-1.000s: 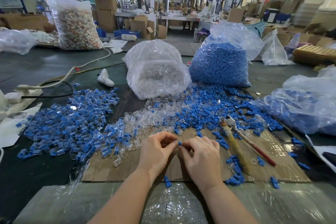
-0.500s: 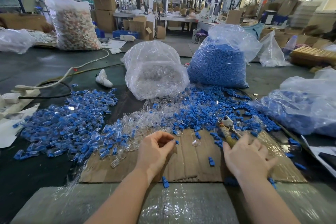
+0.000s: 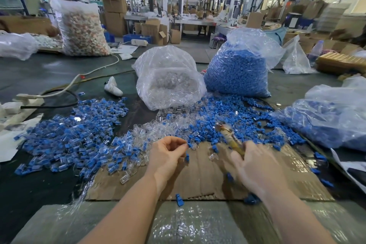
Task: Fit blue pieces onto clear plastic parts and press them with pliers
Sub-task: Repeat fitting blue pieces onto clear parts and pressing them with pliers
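Observation:
My left hand point(image 3: 166, 154) hovers over the cardboard sheet point(image 3: 200, 180) and pinches a small clear part with a blue piece point(image 3: 190, 143) at its fingertips. My right hand point(image 3: 255, 166), blurred by motion, grips the yellow-handled pliers point(image 3: 229, 136), lifted off the cardboard with their jaws pointing away from me. Loose blue pieces point(image 3: 233, 121) lie heaped beyond the hands. Clear plastic parts point(image 3: 156, 130) lie left of them. A wide spread of fitted blue-and-clear parts point(image 3: 73, 136) covers the left.
A bag of clear parts point(image 3: 168, 79) and a bag of blue pieces point(image 3: 237, 73) stand behind the piles. Another bag with blue parts point(image 3: 332, 119) lies at the right. Cables and a white power strip point(image 3: 27, 99) are at the left. Bubble wrap point(image 3: 178, 224) covers the near edge.
My right hand left the left hand, moved right to the pliers and now lifts them back toward the middle. My left hand keeps pinching the small part in the same place.

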`<move>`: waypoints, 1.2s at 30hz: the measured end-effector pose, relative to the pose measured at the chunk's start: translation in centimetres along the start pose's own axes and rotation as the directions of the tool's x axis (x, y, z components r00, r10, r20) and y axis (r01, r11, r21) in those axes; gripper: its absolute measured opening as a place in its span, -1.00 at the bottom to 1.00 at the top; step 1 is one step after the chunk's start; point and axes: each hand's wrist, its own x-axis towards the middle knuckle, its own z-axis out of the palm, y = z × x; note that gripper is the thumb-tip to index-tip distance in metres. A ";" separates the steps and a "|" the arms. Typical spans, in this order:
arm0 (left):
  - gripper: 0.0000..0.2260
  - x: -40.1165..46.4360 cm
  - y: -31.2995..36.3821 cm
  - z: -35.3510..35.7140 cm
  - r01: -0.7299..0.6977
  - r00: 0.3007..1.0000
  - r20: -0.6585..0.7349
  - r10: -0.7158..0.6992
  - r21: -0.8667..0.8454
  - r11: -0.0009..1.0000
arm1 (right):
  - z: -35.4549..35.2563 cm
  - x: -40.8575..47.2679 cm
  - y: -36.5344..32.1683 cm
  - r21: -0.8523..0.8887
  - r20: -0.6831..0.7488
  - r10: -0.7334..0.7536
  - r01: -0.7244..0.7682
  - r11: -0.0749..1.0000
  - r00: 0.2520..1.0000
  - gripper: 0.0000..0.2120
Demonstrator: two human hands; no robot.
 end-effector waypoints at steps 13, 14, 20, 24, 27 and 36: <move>-0.89 1.4 1.0 -0.8 0.125 0.990 -0.025 -0.137 -0.267 0.956 | -1.9 -1.4 -3.3 0.599 0.539 -0.182 -0.222 0.769 0.823 -0.88; -0.88 1.5 1.0 -0.8 0.126 0.990 -0.028 -0.138 -0.261 0.957 | -1.8 -1.4 -3.2 0.599 0.555 -0.194 -0.226 0.769 0.809 -0.92; -0.87 1.4 0.9 -0.6 0.109 0.991 -0.049 -0.124 -0.241 0.964 | -1.2 -1.1 -3.0 0.551 0.564 -0.176 -0.209 0.807 0.807 -0.85; -0.86 1.5 1.0 -0.7 0.107 0.991 -0.050 -0.120 -0.213 0.971 | -1.2 -1.1 -3.0 0.587 0.559 -0.208 -0.207 0.782 0.803 -0.82; -0.87 1.5 1.0 -0.7 0.112 0.992 -0.045 -0.122 -0.187 0.976 | -1.3 -1.0 -2.9 0.616 0.566 -0.225 -0.226 0.755 0.793 -0.83; -0.90 1.2 1.5 -0.6 0.117 0.991 -0.056 -0.125 -0.138 0.984 | -1.5 -1.1 -2.9 0.614 0.569 -0.260 -0.193 0.765 0.780 -0.81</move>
